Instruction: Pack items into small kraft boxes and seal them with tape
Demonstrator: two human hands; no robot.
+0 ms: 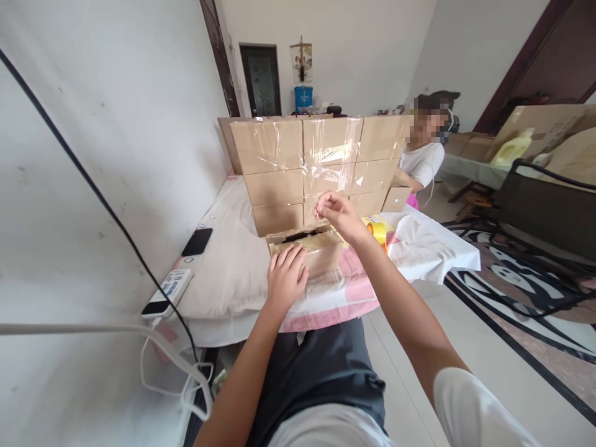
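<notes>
A small cardboard box (323,254) stands at the table's near edge, its top partly open with a dark gap inside. My left hand (286,277) lies on the near side of this box, fingers stretched out over its upper edge. Above the box's far right part, my right hand (339,216) is closed in a pinch; what is between the fingertips, if anything, is too small to make out. A yellow tape roll (378,233) rests to the right of my right wrist. Just behind the box rises a wall of stacked cardboard boxes (272,146) with shiny clear tape across them.
On the cloth-covered table (228,273), a black phone (197,242) and a white power bank (168,292) lie at the left. Cables hang along the left wall. Another person (421,158) sits behind the stack at right. A dark chair (544,230) stands farther right.
</notes>
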